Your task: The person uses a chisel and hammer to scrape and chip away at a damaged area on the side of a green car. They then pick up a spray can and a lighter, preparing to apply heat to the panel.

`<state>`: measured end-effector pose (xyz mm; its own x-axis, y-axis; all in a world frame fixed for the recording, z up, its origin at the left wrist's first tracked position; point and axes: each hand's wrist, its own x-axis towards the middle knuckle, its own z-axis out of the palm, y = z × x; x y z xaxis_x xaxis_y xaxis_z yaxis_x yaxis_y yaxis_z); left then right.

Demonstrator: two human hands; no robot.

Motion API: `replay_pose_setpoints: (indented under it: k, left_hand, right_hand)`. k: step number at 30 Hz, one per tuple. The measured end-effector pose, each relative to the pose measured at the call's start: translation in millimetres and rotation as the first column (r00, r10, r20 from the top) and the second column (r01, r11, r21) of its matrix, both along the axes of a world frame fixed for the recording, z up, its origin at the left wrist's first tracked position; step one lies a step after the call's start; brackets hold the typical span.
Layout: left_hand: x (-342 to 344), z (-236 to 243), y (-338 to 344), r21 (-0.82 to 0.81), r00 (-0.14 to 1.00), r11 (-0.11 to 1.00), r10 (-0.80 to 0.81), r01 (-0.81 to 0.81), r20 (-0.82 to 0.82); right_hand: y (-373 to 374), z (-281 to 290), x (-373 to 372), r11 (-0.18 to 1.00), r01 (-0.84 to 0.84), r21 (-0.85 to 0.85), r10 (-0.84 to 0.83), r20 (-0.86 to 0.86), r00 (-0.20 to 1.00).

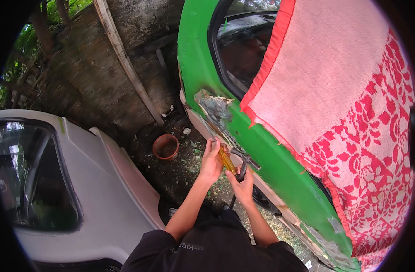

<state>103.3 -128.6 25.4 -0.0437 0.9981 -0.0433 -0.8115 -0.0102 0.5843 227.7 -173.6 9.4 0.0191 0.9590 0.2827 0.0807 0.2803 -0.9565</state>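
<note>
My left hand (209, 161) is closed on a screwdriver (227, 159) with a translucent yellow handle, its metal shaft angled up and left against the damaged lower edge of the green car body (280, 181). My right hand (241, 183) is closed on a dark-handled hammer (250, 162), whose metal head is just right of the yellow handle. Near the screwdriver's blade is a patch of flaked paint and rough filler (214, 104). A pink and red patterned blanket (334, 90) is draped over the green car, beside a side window (241, 50).
A pale grey car (98, 190) stands at my left. A red-brown bucket (165, 147) sits on the debris-strewn ground. A long wooden plank (126, 59) leans against the stained wall (76, 77), with foliage at the upper left.
</note>
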Motion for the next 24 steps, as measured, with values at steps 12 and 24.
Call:
replay_pose_setpoints:
  k: [12, 24]
  left_hand:
    - [-10.3, 0.7, 4.6, 0.052, 0.905, 0.933, -0.33, 0.356, -0.269]
    - [20.8, 38.3, 27.1, 0.108, 0.935, 0.928, -0.353, 0.356, -0.041]
  right_hand:
    - [-2.7, 22.4, 36.2, 0.967, -0.069, -0.247, -0.016, -0.326, 0.945]
    - [-19.1, 43.8, 48.0, 0.993, 0.029, -0.116, -0.071, -0.377, 0.923]
